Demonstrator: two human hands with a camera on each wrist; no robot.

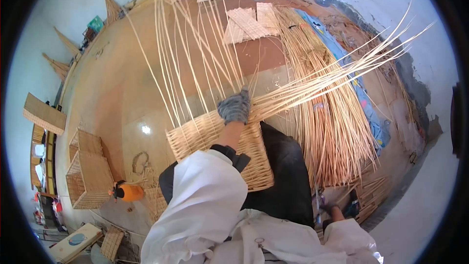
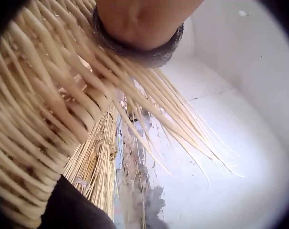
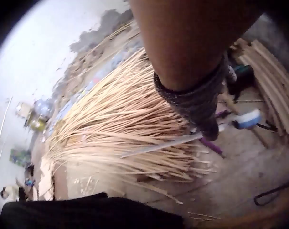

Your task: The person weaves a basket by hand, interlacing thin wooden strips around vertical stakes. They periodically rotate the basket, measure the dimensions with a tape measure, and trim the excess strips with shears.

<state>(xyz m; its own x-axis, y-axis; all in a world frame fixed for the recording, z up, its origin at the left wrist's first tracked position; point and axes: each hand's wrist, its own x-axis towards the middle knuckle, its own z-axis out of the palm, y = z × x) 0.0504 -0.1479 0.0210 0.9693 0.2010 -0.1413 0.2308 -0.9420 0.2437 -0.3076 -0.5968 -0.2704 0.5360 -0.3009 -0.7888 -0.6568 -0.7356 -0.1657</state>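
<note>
A half-woven wicker piece (image 1: 195, 134) lies across the person's lap, long loose strands (image 1: 183, 58) standing up from its far edge. The left hand (image 1: 234, 107), in a grey knitted glove, grips the strands at its far right corner. From there a bunch of pale strands (image 1: 337, 76) fans out to the right. The right hand (image 3: 197, 107), also gloved, reaches low on the person's right. Its fingers are at a long thin grey rod (image 3: 159, 145) with a white and blue end (image 3: 249, 118) and a purple-handled tool (image 3: 212, 148). Whether they grip either, I cannot tell.
A large bundle of reeds (image 1: 332, 137) lies on the floor at right, beside a blue cloth (image 1: 364, 98). Woven panels (image 1: 249, 22) lie ahead. At left stand woven boxes (image 1: 90, 181) and an orange spray bottle (image 1: 131, 192). Wooden strips (image 3: 273, 81) lie beyond the right hand.
</note>
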